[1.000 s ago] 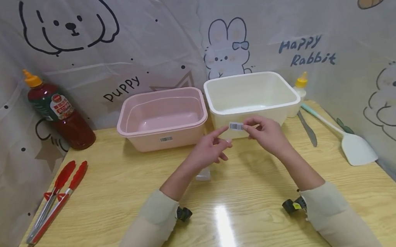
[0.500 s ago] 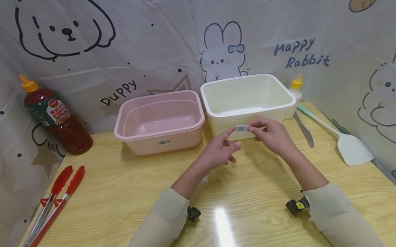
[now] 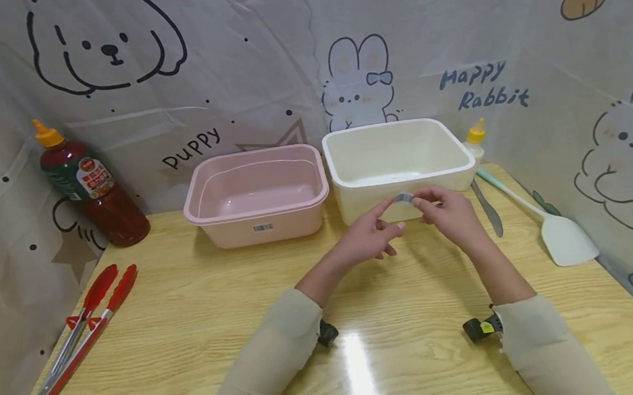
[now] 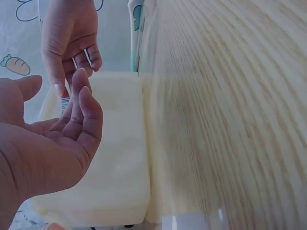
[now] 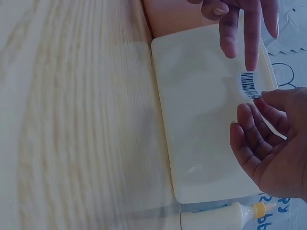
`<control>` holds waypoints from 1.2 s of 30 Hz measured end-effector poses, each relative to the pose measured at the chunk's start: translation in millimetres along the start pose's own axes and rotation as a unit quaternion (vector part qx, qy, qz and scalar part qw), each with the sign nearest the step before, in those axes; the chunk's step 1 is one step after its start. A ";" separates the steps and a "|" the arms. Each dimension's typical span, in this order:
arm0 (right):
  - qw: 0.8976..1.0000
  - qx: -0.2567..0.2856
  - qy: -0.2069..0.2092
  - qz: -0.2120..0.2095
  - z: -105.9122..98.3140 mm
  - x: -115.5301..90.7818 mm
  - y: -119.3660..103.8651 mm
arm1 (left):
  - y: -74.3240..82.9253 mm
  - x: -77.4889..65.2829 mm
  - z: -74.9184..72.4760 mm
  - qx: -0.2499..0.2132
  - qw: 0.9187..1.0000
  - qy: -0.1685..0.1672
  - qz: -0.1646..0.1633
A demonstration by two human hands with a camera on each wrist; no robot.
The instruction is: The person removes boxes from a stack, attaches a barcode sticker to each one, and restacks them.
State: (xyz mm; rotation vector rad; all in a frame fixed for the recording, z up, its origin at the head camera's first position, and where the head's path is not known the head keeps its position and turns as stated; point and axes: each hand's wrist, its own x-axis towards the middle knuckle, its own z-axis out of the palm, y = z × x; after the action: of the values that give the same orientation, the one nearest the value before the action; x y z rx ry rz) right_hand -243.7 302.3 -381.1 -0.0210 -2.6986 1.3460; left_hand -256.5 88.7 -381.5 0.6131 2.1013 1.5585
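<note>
A small barcode sticker (image 3: 404,198) hangs in front of the white bin (image 3: 350,204), bowed a little. My right hand (image 3: 452,216) pinches its right end between thumb and index finger, as the right wrist view shows the printed sticker (image 5: 249,85) face-on. My left hand (image 3: 365,238) has its index fingertip at the sticker's other end, with its thumb spread apart below. In the left wrist view my left hand (image 4: 57,146) covers most of the sticker. On the pink bin (image 3: 224,231) a similar barcode label (image 3: 263,228) is stuck to the front wall.
At the left stand a red sauce bottle (image 3: 108,208) and red-tipped tongs (image 3: 76,340) on the wooden table (image 3: 210,330). To the right lie a knife (image 3: 488,210) and a white spatula (image 3: 566,240). A yellow-capped bottle (image 3: 476,141) stands behind the white bin's corner.
Both hands have shifted right along the white bin's front with the sticker, which has gone from flat to slightly bent. The clear object under my left forearm is now hidden in the head view.
</note>
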 end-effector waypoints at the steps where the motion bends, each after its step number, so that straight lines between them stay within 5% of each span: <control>1: 1.000 0.000 0.001 0.001 -0.8 -0.3 0.5 | -0.3 1.3 1.0 0.001 1.000 0.000 0.001; 18: 1.000 0.008 -0.006 0.005 -6.5 -0.7 4.7 | -0.5 11.4 9.4 0.013 1.000 0.006 -0.013; 36: 1.000 0.010 -0.002 -0.005 -7.9 5.9 7.0 | 6.9 13.9 13.4 0.082 0.996 0.033 -0.015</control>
State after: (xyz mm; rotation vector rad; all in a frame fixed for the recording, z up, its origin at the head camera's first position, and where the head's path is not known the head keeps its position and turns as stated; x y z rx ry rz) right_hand -248.9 313.2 -381.3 -0.0028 -2.6848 1.3715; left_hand -259.1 108.9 -379.6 0.5909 2.2940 1.4177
